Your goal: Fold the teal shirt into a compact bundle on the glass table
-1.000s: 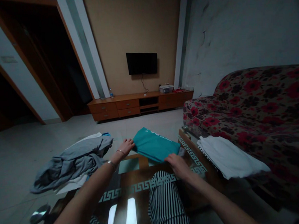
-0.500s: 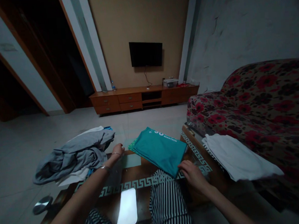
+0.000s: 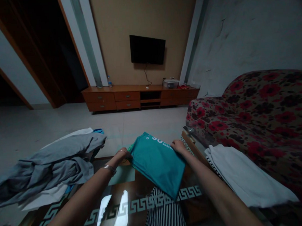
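Left hand fingers pinch left edge of folded teal shirt; right hand fingers grip far right corner. Shirt over glass tabletop, grey clothes at left.

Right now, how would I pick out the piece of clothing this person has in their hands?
Start at the low glass-topped table in front of the flowered sofa. Between the grey heap on its left and the white folded pile on its right, the left hand and right hand hold a folded shirt. It is the only teal piece, with white print at its far edge.
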`<control>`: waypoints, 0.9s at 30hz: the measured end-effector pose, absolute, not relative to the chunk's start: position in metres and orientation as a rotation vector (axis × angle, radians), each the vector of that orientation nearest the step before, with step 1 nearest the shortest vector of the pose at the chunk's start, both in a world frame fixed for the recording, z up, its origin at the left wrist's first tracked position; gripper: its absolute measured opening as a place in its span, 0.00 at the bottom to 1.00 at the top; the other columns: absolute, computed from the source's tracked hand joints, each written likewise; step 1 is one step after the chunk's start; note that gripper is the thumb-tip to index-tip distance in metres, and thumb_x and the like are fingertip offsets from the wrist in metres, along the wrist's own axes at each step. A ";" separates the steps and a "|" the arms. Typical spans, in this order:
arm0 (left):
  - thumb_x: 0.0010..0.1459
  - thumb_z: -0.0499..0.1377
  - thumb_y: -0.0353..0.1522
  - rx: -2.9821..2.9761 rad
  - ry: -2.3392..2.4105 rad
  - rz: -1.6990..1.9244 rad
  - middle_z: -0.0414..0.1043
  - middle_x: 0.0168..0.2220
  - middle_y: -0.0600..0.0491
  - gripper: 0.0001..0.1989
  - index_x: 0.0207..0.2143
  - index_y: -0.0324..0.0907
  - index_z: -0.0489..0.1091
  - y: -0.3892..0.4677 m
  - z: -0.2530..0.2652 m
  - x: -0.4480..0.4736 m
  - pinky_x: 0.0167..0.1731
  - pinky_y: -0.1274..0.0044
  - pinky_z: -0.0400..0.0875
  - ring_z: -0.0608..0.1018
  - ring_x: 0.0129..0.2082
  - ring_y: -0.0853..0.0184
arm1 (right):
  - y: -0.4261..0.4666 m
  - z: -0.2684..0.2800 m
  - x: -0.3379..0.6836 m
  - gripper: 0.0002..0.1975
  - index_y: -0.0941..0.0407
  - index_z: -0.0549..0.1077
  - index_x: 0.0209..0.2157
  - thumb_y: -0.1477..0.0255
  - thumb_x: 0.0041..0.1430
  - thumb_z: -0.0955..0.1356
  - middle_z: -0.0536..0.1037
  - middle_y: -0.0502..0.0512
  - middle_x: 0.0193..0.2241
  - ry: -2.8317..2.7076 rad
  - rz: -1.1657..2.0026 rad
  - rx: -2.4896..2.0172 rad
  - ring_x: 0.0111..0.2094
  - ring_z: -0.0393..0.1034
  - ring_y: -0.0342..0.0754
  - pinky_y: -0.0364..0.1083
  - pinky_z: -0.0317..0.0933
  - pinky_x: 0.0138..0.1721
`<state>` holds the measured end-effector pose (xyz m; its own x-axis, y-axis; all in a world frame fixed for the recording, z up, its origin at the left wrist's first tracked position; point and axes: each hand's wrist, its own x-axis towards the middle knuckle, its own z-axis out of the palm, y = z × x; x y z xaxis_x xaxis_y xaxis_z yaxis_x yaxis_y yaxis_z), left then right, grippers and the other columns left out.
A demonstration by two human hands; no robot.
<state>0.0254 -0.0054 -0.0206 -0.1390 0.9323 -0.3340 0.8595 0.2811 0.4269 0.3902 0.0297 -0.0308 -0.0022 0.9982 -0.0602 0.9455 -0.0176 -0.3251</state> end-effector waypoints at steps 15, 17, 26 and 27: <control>0.42 0.63 0.27 1.770 2.121 -0.078 0.76 0.38 0.46 0.18 0.40 0.38 0.70 0.026 -0.028 0.030 0.30 0.79 0.68 0.77 0.38 0.60 | 0.107 -0.042 0.280 0.15 0.57 0.76 0.40 0.69 0.48 0.71 0.78 0.58 0.43 -2.179 0.666 -1.867 0.42 0.72 0.50 0.41 0.61 0.38; 0.44 0.61 0.26 1.836 2.104 -0.048 0.75 0.39 0.44 0.18 0.41 0.38 0.69 0.035 -0.024 0.035 0.32 0.77 0.68 0.77 0.39 0.58 | 0.110 -0.042 0.292 0.12 0.58 0.77 0.37 0.72 0.47 0.72 0.79 0.56 0.39 -2.157 0.722 -1.837 0.39 0.72 0.48 0.39 0.60 0.36; 0.60 0.46 0.22 2.162 2.280 0.416 0.63 0.51 0.35 0.19 0.54 0.31 0.58 0.057 0.003 0.092 0.41 0.67 0.66 0.69 0.48 0.53 | 0.119 -0.056 0.351 0.08 0.60 0.76 0.33 0.75 0.48 0.70 0.78 0.51 0.28 -1.761 0.872 -1.863 0.28 0.70 0.43 0.38 0.60 0.27; 0.60 0.47 0.23 2.180 2.285 0.444 0.60 0.53 0.34 0.20 0.55 0.30 0.57 0.051 0.004 0.100 0.44 0.65 0.65 0.67 0.50 0.51 | 0.119 -0.057 0.356 0.09 0.61 0.75 0.33 0.75 0.47 0.70 0.77 0.51 0.27 -1.719 0.886 -1.858 0.27 0.70 0.43 0.38 0.61 0.27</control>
